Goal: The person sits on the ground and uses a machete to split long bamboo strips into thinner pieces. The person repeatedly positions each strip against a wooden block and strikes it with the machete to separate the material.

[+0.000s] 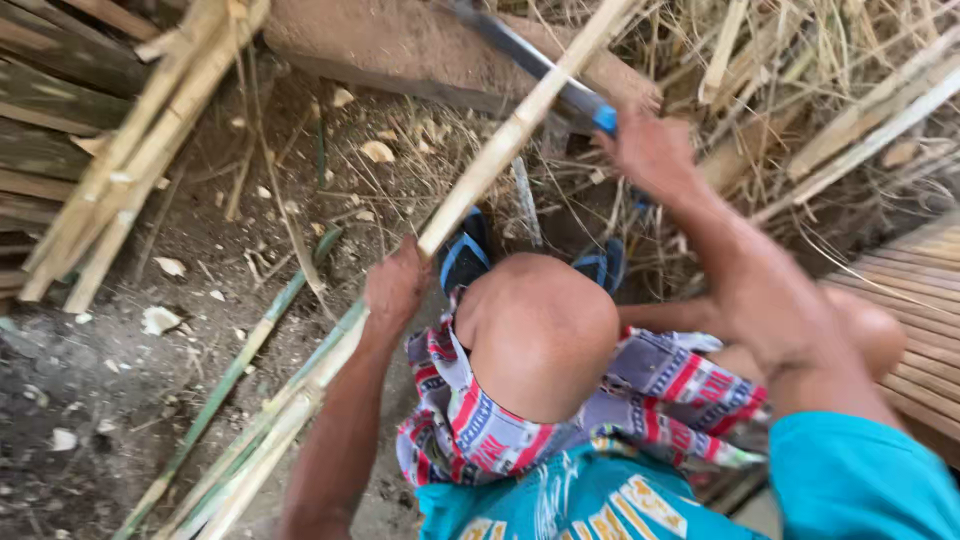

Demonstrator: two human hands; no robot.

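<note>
- Head view: person squats on bare dirt ground [200, 250], knees up, patterned shorts, teal shirt.
- Left hand [397, 285] wrapped tight around a long pale bamboo pole [500, 150], roughly at mid-length; pole slants from lower left up to upper right, passing just beside the left knee.
- Right hand [655, 150] clenched on the blue handle of a long dark blade [520, 50]; blade crosses the pole near the top of the frame. Whether the edge is touching the pole cannot be told, blur there.
- Handling, judged: pole looks stiff, dry, light for its length, smooth skin so likely a bit slippery; split edges could be sharp. Best hold seems the mid-shaft, where the left hand is, well apart from the blade.
- Lower end of the pole lies among several green and pale split strips [270, 420] on the ground.
- Bundle of bamboo slats [140, 140] leans at upper left, well apart from both hands.
- Tangled dry stalks and straw [830, 90] crowd the right side near the right hand; little swing room there.
- Slatted bamboo platform [920, 300] edge sits close beside the right knee.
- Earthen ledge [400, 40] behind the blade limits the far side.
- Open room: mostly the dirt patch to the left, littered with chips.
</note>
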